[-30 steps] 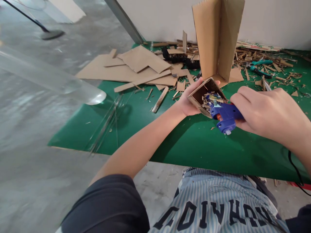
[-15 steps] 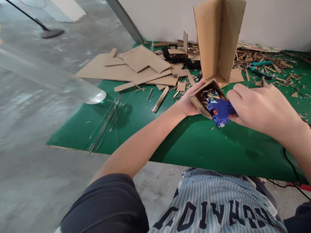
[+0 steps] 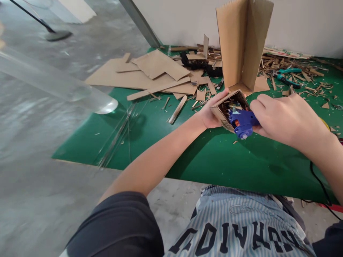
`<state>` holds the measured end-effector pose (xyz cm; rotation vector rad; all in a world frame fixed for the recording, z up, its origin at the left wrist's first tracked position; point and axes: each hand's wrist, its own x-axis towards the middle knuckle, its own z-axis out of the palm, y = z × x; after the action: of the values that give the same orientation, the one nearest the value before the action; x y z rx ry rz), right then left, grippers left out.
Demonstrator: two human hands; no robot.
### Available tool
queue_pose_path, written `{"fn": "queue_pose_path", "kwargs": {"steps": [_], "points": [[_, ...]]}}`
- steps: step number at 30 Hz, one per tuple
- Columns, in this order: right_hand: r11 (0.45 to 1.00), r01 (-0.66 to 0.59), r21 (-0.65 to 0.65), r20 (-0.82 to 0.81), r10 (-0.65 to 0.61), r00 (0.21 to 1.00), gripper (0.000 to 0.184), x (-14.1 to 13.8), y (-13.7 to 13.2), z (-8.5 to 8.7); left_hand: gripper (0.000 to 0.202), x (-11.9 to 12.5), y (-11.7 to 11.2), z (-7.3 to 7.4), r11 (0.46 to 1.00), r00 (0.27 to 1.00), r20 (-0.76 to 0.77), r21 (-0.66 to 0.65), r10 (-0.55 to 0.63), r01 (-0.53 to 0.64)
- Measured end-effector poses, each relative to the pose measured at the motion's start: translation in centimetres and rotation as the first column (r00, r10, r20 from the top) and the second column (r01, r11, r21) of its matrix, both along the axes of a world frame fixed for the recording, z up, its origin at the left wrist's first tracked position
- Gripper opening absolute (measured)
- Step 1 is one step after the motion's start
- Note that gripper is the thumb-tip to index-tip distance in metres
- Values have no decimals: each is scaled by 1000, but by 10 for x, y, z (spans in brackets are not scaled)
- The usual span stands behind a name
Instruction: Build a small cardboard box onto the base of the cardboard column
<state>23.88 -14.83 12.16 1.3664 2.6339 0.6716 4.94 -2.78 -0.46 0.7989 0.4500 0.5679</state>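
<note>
My left hand (image 3: 213, 113) is wrapped round the left side of a small cardboard box (image 3: 223, 117), which is tilted with its open end toward me. Bits of scrap show inside it. In my right hand (image 3: 281, 119) is a blue hot glue gun (image 3: 244, 123), held by the handle, its front part at the box's opening. Where the nozzle points is hidden within the box. Just behind the box stands a tall folded cardboard piece (image 3: 235, 43), upright like an open corner, with a cardboard base.
Flat cardboard sheets (image 3: 158, 66) and a loose strip (image 3: 178, 110) lie on the green table (image 3: 107, 142). Teal-handled pliers (image 3: 289, 76) rest among cardboard scraps at the right. Clear thin sticks (image 3: 116, 137) lie at left, near a transparent tube (image 3: 88, 98). A black cord (image 3: 320, 182) hangs at right.
Both hands keep their hold on the box and the glue gun, with hardly any movement. The whole view has shifted very slightly.
</note>
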Motion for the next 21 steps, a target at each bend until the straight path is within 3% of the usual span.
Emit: {"fn": "queue_pose_path", "kwargs": {"steps": [11, 21], "points": [[998, 55, -7, 26, -55, 998, 34, -2, -2, 1, 58, 0, -3, 5, 998, 998, -45, -33, 42, -44], [1000, -13, 23, -1, 13, 1000, 30, 6, -4, 2, 65, -3, 4, -6, 999, 998, -58, 18, 29, -28]]}}
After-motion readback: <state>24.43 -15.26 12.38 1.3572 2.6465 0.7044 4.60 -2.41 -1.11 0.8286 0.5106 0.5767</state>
